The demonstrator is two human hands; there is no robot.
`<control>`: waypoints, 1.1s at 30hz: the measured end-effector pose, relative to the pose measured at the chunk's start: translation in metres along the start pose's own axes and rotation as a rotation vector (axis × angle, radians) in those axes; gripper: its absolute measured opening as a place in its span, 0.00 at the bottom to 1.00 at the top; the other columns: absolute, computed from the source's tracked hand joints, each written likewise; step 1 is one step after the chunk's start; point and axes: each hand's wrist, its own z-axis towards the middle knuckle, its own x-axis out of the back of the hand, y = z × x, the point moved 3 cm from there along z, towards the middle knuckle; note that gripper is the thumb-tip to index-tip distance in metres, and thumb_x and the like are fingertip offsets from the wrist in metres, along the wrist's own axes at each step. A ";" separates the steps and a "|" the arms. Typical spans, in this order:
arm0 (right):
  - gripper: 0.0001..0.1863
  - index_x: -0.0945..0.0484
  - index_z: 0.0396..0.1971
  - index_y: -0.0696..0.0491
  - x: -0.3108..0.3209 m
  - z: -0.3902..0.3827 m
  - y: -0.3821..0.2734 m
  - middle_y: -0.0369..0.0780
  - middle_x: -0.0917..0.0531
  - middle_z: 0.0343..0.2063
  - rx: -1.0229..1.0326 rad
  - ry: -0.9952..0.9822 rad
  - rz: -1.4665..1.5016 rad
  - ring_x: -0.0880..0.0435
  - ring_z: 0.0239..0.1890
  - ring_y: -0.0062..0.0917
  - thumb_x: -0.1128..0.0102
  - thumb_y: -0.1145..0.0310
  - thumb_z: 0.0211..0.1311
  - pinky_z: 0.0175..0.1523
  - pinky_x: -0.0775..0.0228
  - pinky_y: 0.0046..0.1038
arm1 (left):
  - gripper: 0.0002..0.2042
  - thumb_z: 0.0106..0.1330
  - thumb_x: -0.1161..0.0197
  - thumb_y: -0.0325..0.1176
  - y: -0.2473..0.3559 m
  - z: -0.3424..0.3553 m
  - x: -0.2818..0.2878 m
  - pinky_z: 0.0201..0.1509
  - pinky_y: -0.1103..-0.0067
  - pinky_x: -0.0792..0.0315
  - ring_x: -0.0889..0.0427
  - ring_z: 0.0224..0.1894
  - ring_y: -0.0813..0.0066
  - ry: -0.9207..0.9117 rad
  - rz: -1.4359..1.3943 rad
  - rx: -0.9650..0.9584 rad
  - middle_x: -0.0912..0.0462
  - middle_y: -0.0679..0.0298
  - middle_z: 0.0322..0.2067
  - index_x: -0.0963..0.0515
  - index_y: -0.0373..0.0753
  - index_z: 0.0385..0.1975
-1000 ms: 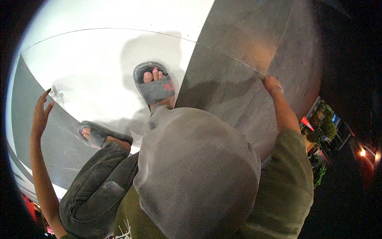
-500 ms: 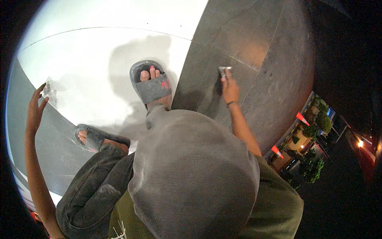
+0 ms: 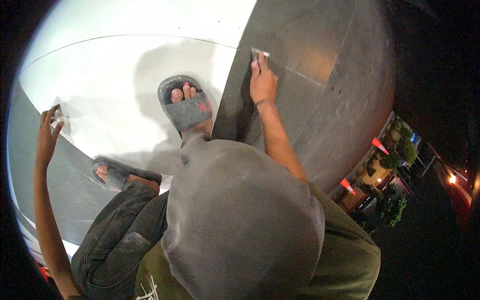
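Note:
My right hand [image 3: 264, 86] is closed around a small flat silver scraper [image 3: 260, 54], its index finger stretched along the top. The scraper's edge is blurred, and it is against or just above the dark grey floor tile [image 3: 295, 30], near the seam with the white tile [image 3: 100, 60]. At the far left, my left hand [image 3: 47, 134] holds its fingers curved and apart over the white tile's edge. A pale grey, see-through-looking patch [image 3: 61, 116] lies by those fingertips; whether it is a shadow or a thing I cannot tell.
My sandalled feet stand on the floor, one sandal [image 3: 187, 105] on the white tile and another [image 3: 125, 172] at its lower edge. My knee [image 3: 245, 210] fills the lower middle. Orange cones [image 3: 380, 146], plants and lights lie beyond the floor's right edge.
My right hand has moved up and to the left with the scraper, closer to the white tile. My left hand has barely shifted, its fingers slightly more curled.

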 end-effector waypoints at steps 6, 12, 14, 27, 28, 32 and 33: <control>0.26 0.29 0.69 0.44 -0.007 -0.026 0.009 0.59 0.15 0.39 0.020 -0.037 -0.090 0.15 0.44 0.57 0.48 0.55 0.75 0.53 0.25 0.52 | 0.23 0.74 0.40 0.36 0.015 0.015 0.005 0.65 0.63 0.27 0.22 0.59 0.58 -0.028 -0.044 0.047 0.24 0.54 0.60 0.31 0.43 0.67; 0.26 0.28 0.69 0.46 0.004 -0.033 0.004 0.60 0.18 0.49 -0.045 -0.172 -0.080 0.18 0.55 0.54 0.47 0.54 0.75 0.60 0.27 0.45 | 0.22 0.74 0.38 0.35 0.005 0.016 0.003 0.61 0.65 0.26 0.21 0.53 0.60 0.001 -0.052 0.047 0.23 0.56 0.56 0.30 0.41 0.66; 0.27 0.30 0.70 0.46 -0.003 -0.048 0.017 0.58 0.17 0.50 -0.001 -0.179 -0.051 0.19 0.56 0.55 0.48 0.54 0.76 0.60 0.27 0.45 | 0.22 0.73 0.38 0.35 0.014 0.016 0.005 0.61 0.64 0.26 0.21 0.51 0.59 -0.035 -0.071 0.085 0.23 0.56 0.55 0.30 0.41 0.66; 0.16 0.27 0.43 0.57 -0.038 -0.026 -0.024 0.37 0.24 0.19 -0.124 -0.133 0.652 0.23 0.15 0.24 0.54 0.59 0.79 0.19 0.30 0.31 | 0.24 0.73 0.38 0.35 0.006 0.014 -0.003 0.61 0.64 0.25 0.19 0.54 0.58 0.048 -0.041 0.014 0.22 0.55 0.54 0.32 0.43 0.67; 0.16 0.26 0.44 0.58 -0.043 -0.024 -0.020 0.39 0.22 0.20 -0.113 -0.113 0.629 0.21 0.16 0.27 0.54 0.59 0.79 0.21 0.28 0.34 | 0.24 0.73 0.38 0.36 0.006 0.015 -0.004 0.60 0.64 0.24 0.19 0.54 0.57 0.033 -0.037 0.028 0.22 0.54 0.54 0.32 0.43 0.67; 0.19 0.26 0.50 0.62 -0.058 -0.022 -0.019 0.56 0.16 0.29 0.094 0.133 0.297 0.15 0.31 0.54 0.55 0.59 0.78 0.38 0.26 0.50 | 0.24 0.74 0.38 0.37 0.002 0.022 -0.001 0.59 0.64 0.24 0.18 0.53 0.57 -0.013 -0.013 0.097 0.21 0.52 0.55 0.33 0.41 0.67; 0.18 0.25 0.48 0.61 -0.059 -0.026 -0.025 0.56 0.16 0.29 0.067 0.159 0.303 0.15 0.32 0.55 0.55 0.60 0.78 0.40 0.27 0.51 | 0.24 0.74 0.38 0.37 0.001 0.023 -0.003 0.59 0.64 0.24 0.18 0.53 0.57 -0.023 -0.010 0.116 0.21 0.52 0.56 0.33 0.40 0.67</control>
